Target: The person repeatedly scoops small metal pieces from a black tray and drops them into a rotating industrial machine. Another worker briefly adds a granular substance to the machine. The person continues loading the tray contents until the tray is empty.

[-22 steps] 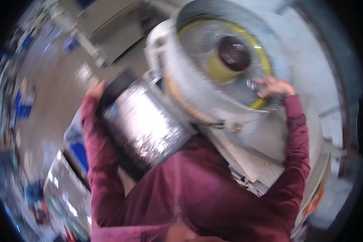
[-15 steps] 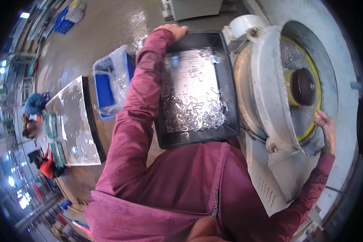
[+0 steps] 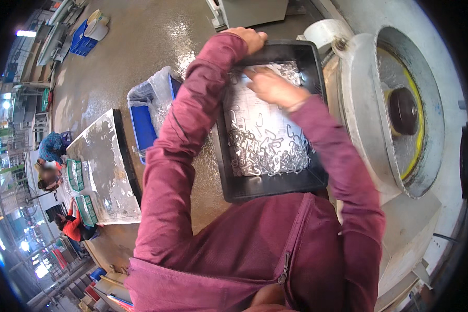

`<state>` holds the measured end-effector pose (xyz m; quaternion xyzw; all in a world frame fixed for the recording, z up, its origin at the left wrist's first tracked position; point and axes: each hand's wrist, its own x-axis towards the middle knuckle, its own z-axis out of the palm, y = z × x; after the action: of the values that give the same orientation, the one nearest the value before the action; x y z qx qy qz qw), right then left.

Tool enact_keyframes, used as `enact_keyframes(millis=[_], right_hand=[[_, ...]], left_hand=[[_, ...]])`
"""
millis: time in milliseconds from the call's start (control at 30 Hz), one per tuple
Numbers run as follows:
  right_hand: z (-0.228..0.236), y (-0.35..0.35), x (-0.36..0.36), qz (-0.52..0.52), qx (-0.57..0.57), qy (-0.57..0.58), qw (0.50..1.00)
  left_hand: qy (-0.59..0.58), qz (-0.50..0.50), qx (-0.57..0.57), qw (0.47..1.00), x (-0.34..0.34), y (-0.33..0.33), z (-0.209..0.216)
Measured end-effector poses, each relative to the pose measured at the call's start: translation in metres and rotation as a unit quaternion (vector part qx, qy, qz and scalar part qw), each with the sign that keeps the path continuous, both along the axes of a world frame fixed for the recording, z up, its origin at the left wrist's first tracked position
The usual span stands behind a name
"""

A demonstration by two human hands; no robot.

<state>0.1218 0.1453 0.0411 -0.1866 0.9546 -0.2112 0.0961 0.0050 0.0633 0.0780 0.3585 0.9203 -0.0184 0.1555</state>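
Far in front of me, my left hand [image 3: 250, 39] is wrapped round the far rim of a black tray [image 3: 229, 193]. The tray rests against my front. A white printed sheet [image 3: 247, 104] lines it, with many small shiny bent metal hooks [image 3: 265, 143] heaped mostly at the near end. Inside the far part of the tray, my right hand [image 3: 275, 87] reaches leftward over the sheet and some hooks. Motion smears its fingers, so whether they grip a hook cannot be told.
At right stands a round metal machine bowl [image 3: 359, 104] with a yellow inner ring and a dark central knob [image 3: 403, 110]. Left are a blue crate [image 3: 142, 125] with a plastic liner and a worn table [image 3: 106, 171]. Two people work beyond it near green baskets [image 3: 86, 209].
My right hand has come from the machine bowl's rim into the tray. The view has shifted, so the tray and machine appear farther right. My left hand stays on the tray's far rim.
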Motion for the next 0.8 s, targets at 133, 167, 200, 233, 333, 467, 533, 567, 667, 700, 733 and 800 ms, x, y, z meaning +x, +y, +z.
enact_keyframes(millis=[133,167,200,233,333,467,533,567,667,700,733,800], right_hand=[[-0.083,-0.062,-0.010,-0.236,-0.156,0.211,0.936],[-0.096,-0.066,-0.004,-0.196,-0.107,0.206,0.953],[-0.103,-0.068,0.003,-0.152,-0.069,0.237,0.957],[-0.109,-0.066,0.012,-0.096,-0.035,0.276,0.956],[-0.108,-0.041,0.046,0.088,-0.018,0.097,0.991],[-0.087,-0.018,0.116,0.224,0.013,-0.038,0.974],[-0.074,-0.017,0.139,0.225,-0.007,-0.046,0.973],[-0.068,-0.017,0.146,0.237,-0.009,-0.078,0.968],[-0.053,-0.021,0.150,0.212,0.046,-0.170,0.961],[-0.049,-0.020,0.147,0.192,0.084,-0.212,0.955],[-0.046,-0.020,0.146,0.194,0.111,-0.206,0.953],[-0.043,-0.013,0.143,0.156,0.090,-0.246,0.952]], left_hand=[[-0.035,0.107,0.047,0.992,0.006,0.002,-0.002],[-0.050,0.120,0.044,0.991,0.003,0.003,-0.007],[-0.066,0.135,0.046,0.988,0.001,0.002,-0.014],[-0.069,0.141,0.032,0.987,-0.002,0.000,-0.023],[-0.078,0.176,0.006,0.981,-0.013,-0.011,-0.054],[-0.086,0.178,0.007,0.980,-0.025,-0.016,-0.087],[-0.083,0.203,0.023,0.975,-0.027,-0.014,-0.094],[-0.077,0.220,0.035,0.972,-0.029,-0.012,-0.094],[-0.106,0.176,-0.019,0.979,-0.032,-0.016,-0.095],[-0.116,0.167,-0.011,0.979,-0.034,-0.016,-0.094],[-0.119,0.171,-0.012,0.978,-0.035,-0.016,-0.095],[-0.120,0.175,-0.014,0.977,-0.038,-0.015,-0.096]])
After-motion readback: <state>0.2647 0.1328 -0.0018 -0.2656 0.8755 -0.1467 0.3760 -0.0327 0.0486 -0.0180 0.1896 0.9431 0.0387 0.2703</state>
